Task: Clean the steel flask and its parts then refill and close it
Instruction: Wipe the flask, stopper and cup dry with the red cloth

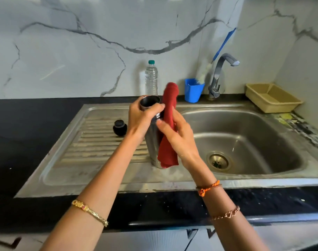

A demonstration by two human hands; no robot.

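The steel flask [152, 142] stands upright on the ribbed draining board of the sink [93, 142], just beside the basin. The left hand [142, 118] is wrapped round its neck, and in the same hand sits what looks like the steel cup-lid [149, 102], mouth tilted toward the person. The right hand [174, 134] presses a red cloth [168, 127] flat along the flask's side, fingers mostly straight, thumb against the metal; I'd say the wiping step is in hand.

That polished steel looks stiff and hard, and I'd guess slippery if wet, so the narrow neck seems the surest place to hold it while the body is rubbed. Open as it is, it is likely light and could tip on the ridges. The cloth is soft and limp, draping past the base.

A black stopper [119, 127] rests on the draining board to the left, well apart. A plastic water bottle [151, 78] stands on the worktop behind
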